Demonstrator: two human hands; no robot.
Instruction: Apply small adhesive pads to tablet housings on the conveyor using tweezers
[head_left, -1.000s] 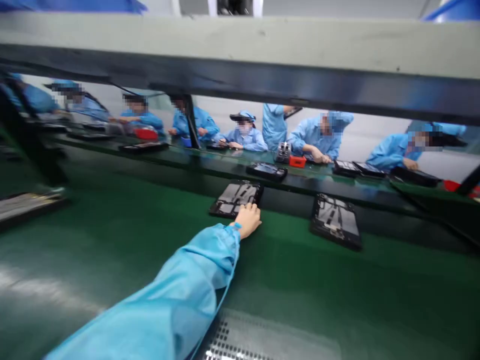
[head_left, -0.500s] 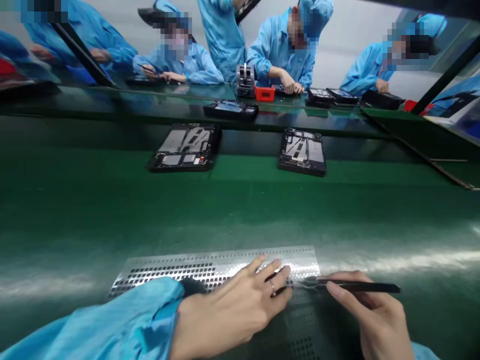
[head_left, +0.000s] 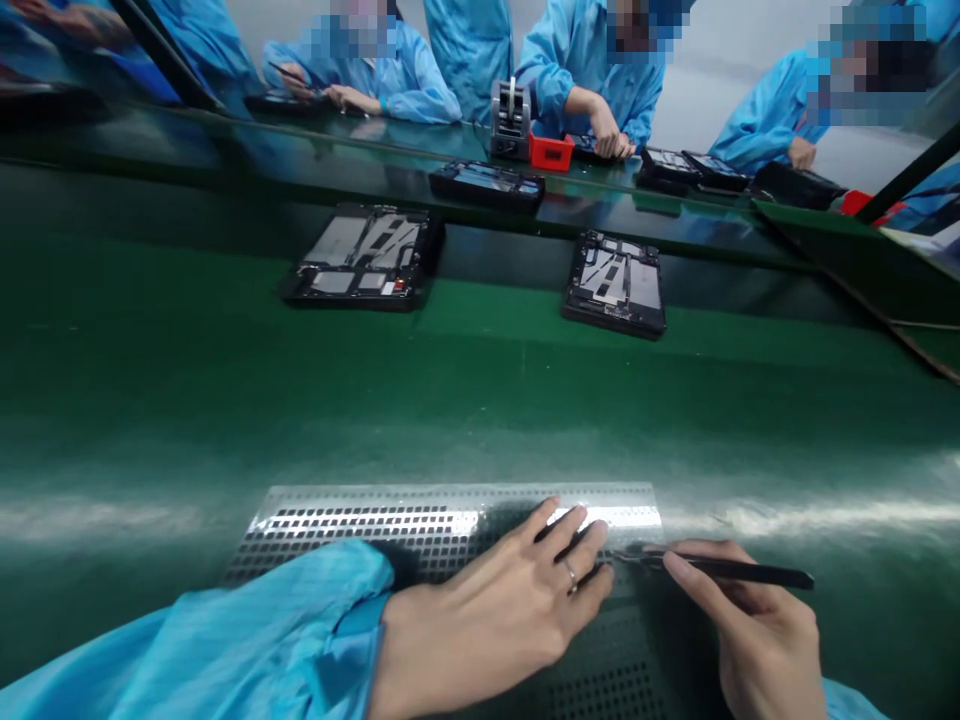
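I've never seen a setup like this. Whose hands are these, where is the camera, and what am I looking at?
There is no robot here: these are a person's own bare hands, in blue sleeves. The view comes from a camera worn on that person's head, looking forward and down. The left hand rests on a see-through sheet with rows of small dark squares. The right hand holds a slim black tool, probably tweezers, its tip near the left fingers. Farther off on the green surface lie two flat open devices, one on the left and one on the right. Beyond them, other people in blue work near a red box.
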